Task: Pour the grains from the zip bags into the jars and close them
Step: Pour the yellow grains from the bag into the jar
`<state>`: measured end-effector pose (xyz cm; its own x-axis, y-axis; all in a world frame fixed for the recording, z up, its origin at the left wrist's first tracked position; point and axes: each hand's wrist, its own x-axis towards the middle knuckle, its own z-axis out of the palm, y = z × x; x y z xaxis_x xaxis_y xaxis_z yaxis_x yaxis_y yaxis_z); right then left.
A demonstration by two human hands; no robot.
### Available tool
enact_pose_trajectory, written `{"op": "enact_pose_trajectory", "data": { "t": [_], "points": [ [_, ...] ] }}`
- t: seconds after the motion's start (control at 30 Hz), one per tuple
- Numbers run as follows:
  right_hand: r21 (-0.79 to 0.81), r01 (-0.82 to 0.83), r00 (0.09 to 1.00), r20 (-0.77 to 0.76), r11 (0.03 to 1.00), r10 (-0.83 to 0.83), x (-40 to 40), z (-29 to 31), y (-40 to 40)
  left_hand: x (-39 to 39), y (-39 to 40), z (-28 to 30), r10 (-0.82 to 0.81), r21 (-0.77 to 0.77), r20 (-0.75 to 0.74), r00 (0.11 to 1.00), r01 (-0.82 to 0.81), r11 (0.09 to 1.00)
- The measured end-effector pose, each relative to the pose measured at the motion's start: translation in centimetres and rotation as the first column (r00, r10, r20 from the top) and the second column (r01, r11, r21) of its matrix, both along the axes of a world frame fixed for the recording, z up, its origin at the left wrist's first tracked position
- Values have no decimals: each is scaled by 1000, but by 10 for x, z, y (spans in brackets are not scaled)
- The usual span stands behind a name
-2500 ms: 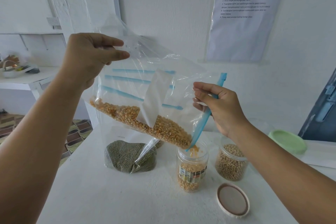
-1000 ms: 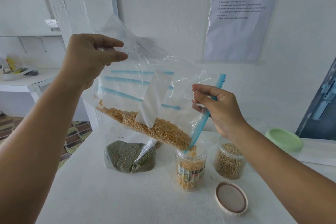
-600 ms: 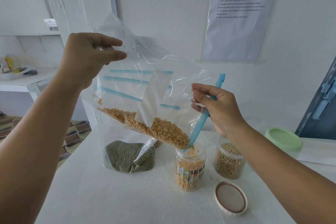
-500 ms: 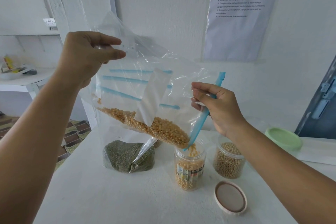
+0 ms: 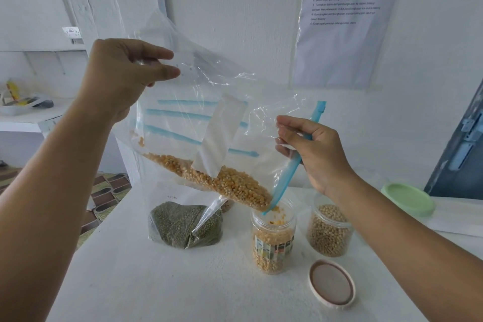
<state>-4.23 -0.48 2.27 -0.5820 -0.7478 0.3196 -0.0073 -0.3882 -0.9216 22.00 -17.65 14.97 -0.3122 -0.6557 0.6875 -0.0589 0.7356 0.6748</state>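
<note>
Overhead, tilted between left hand (image 5: 122,78) pinching the bottom corner and right hand (image 5: 317,150) gripping the blue zip edge: zip bag (image 5: 209,123) of corn kernels (image 5: 224,183), mouth at open jar (image 5: 273,235) on white table (image 5: 162,282)

Soft, even daylight fills the room; faint shadows, glare on the zip bag (image 5: 209,81), edges bowed.

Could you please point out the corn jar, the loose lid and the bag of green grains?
corn jar (image 5: 272,242): head view, on its labelled wall.
loose lid (image 5: 332,284): head view, on its inner face.
bag of green grains (image 5: 180,225): head view, on the filled lower part.
</note>
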Motion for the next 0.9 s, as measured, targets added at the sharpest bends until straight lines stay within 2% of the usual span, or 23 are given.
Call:
{"op": "enact_pose_trajectory", "data": {
  "t": [0.9],
  "points": [
    [-10, -8, 999, 38, 1000, 8, -3, -9, 0, -9, -6, -4, -1, -15, 4, 1000, 1, 1000]
  ]
}}
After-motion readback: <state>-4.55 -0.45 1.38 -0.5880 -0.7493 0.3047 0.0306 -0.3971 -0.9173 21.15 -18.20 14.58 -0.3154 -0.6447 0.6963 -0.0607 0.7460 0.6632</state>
